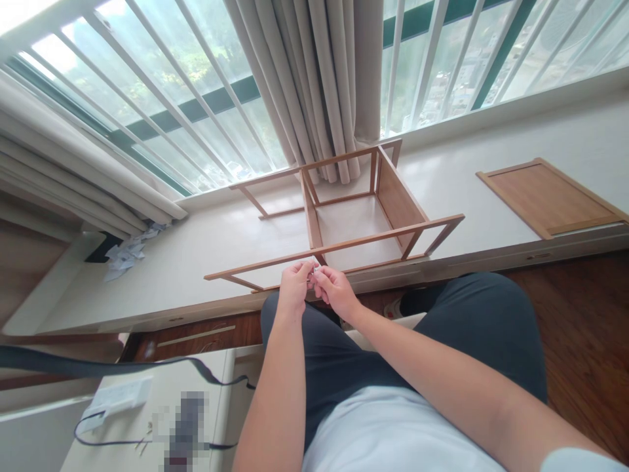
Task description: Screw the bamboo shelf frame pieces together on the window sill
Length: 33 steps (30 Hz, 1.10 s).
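Far left, crumpled papers [128,252] lie on the white sill [196,255] below the curtain [319,85]. Near left, a low white table [196,387] carries a black cable [147,370] and a white strip [115,400].

Centre: a wooden frame [344,210] stands on the sill. Its near rail runs left to right, rising slightly toward the right; a solid side panel faces right, and the open bays face near and far.

The left hand [293,283] and the right hand [334,288] meet just in front of the near rail, at its middle, above the knees. Their fingertips are pinched together on a small item [314,269]; it is too small to identify, and its long axis cannot be told. The left hand's grip is closed at thumb and forefinger; the right hand's fingers are likewise drawn together on the same item.

Right: a flat board [550,196] lies on the sill, well apart from the frame, its long axis running left to right. Dark wood floor [590,328] shows near right.
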Motion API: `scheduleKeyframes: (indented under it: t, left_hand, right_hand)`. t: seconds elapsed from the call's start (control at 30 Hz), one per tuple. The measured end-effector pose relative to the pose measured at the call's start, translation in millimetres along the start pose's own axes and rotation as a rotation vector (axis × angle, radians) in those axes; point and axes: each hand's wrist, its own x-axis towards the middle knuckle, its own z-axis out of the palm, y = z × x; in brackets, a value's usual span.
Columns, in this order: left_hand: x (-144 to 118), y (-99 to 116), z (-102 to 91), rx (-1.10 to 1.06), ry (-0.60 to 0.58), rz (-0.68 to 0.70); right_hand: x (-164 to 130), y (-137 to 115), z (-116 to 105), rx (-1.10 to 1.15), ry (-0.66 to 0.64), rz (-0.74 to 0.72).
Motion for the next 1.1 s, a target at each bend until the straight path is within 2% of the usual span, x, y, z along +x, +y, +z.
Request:
scheduleKeyframes:
  t: [0.43, 0.6, 0.9, 1.1]
  left_hand:
    - [2.0, -0.9, 2.3, -0.062, -0.012, -0.023]
    - [3.4, -4.1, 2.5, -0.157, -0.074, -0.051]
    - [5.5, -5.5, 3.7, -0.188, -0.084, -0.081]
    - [3.5, -4.5, 2.1, -0.149, -0.078, -0.077]
  right_hand:
    - [1.7, 2.7, -1.3, -0.06, 0.015, -0.033]
    - [1.4, 5.0, -1.3, -0.057, 0.038, -0.031]
    - [1.7, 0.4, -0.1, 0.067, 0.013, 0.007]
    - [4.0, 8.3, -1.0, 0.237, -0.022, 0.079]
